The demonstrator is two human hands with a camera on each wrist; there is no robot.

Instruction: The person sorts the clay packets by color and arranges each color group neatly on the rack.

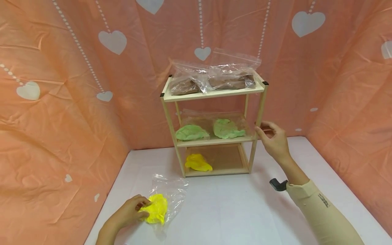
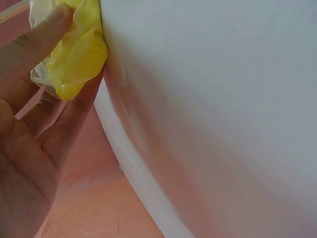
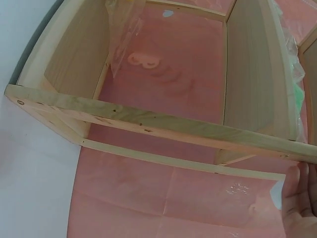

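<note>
My left hand pinches a clear zip bag with a flat yellow lump inside, at the white table's front left. In the left wrist view the thumb lies over the bag and fingers are behind it. At the right front post of a three-tier wooden shelf rack, my right hand holds on beside the middle tier. Its fingers meet the post's edge in the right wrist view. Another yellow lump lies at the left of the bottom tier.
Bagged green leaf-like pieces lie on the middle tier, and bagged brown pieces on top. Peach cloth with white hearts encloses the back and sides of the white table. A black device sits at my right wrist.
</note>
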